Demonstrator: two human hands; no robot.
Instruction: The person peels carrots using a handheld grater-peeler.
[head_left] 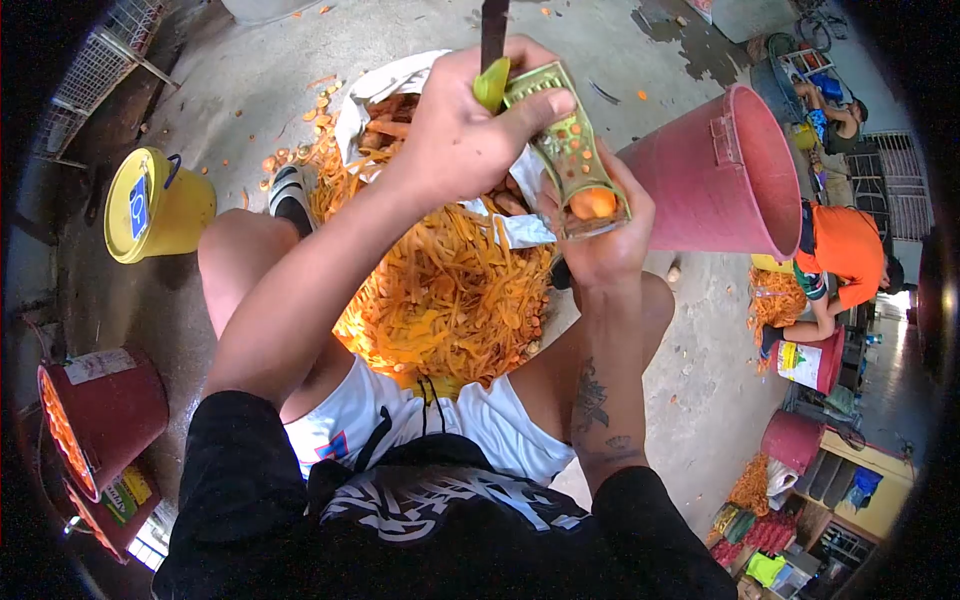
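Observation:
My left hand is closed around a green see-through plastic piece with rows of small holes, its thumb pressed on the face. A dark flat blade with a yellow-green base sticks up from the same hand. From below, my right hand cups the lower end of the plastic, its fingers curled round a carrot whose bright orange end shows there. Beneath both hands, a white sack holds unpeeled carrots. A heap of orange peelings lies between my legs.
A large pink tub stands close by my right hand. To the left are a yellow bucket and dark red buckets with orange contents. At the right, a person in an orange shirt bends beside more peelings; another person sits farther back.

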